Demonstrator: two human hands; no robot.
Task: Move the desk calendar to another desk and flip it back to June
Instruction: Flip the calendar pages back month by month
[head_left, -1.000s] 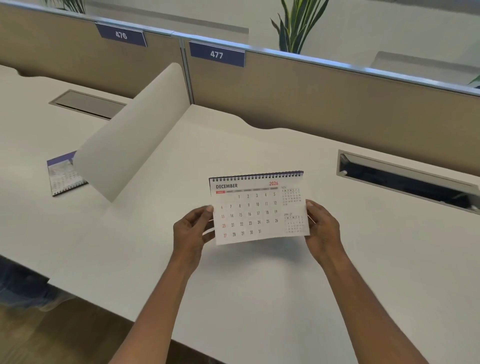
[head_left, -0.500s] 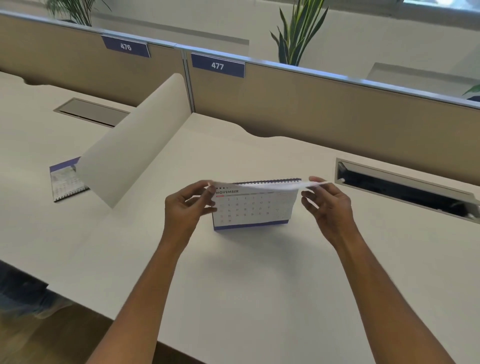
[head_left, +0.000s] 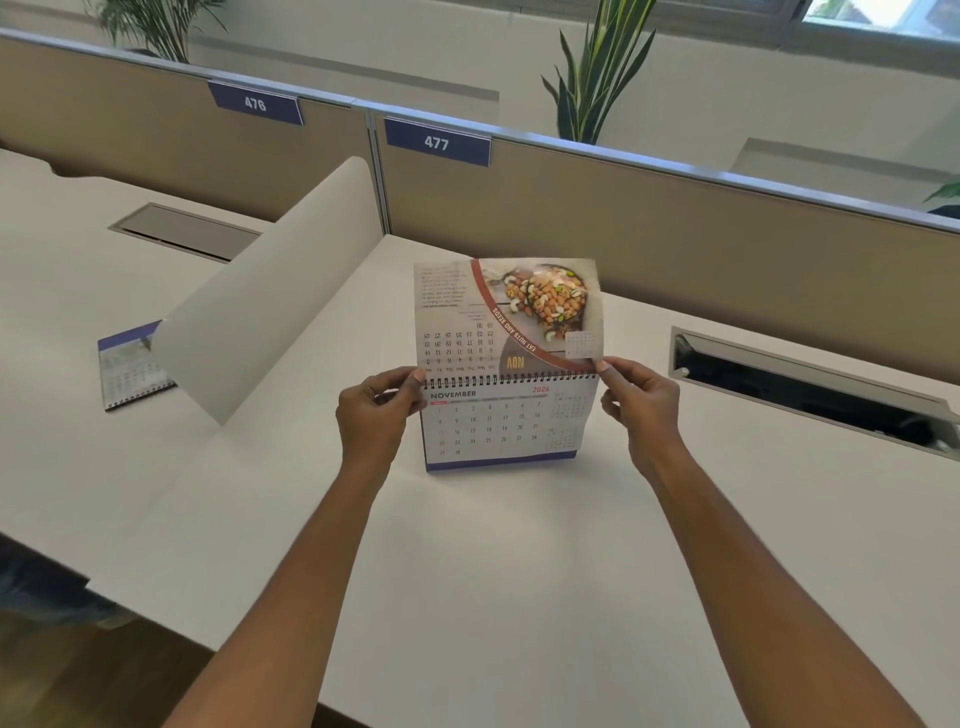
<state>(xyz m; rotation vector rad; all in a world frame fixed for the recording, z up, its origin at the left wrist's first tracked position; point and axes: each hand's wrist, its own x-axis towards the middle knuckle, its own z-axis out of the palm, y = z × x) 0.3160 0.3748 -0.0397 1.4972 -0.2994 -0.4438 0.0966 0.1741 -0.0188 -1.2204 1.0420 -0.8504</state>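
The spiral-bound desk calendar (head_left: 498, 426) stands on the white desk (head_left: 519, 571) under the 477 sign, its front page reading NOVEMBER 2026. One page (head_left: 506, 317) is lifted upright above the spiral, its back showing a nuts photo and an upside-down NOV grid. My left hand (head_left: 376, 410) pinches that page's lower left corner near the spiral. My right hand (head_left: 636, 397) pinches its lower right corner.
A curved white divider (head_left: 270, 291) separates this desk from the left desk, where a second calendar (head_left: 130, 369) lies flat. An open cable tray (head_left: 810, 387) is sunk into the desk on the right. Beige partitions (head_left: 675, 239) with signs 476 and 477 run behind.
The December page went from facing me to level over the spiral, and now stands upright with its back toward me. November shows on the front. Both hands rose with the page.
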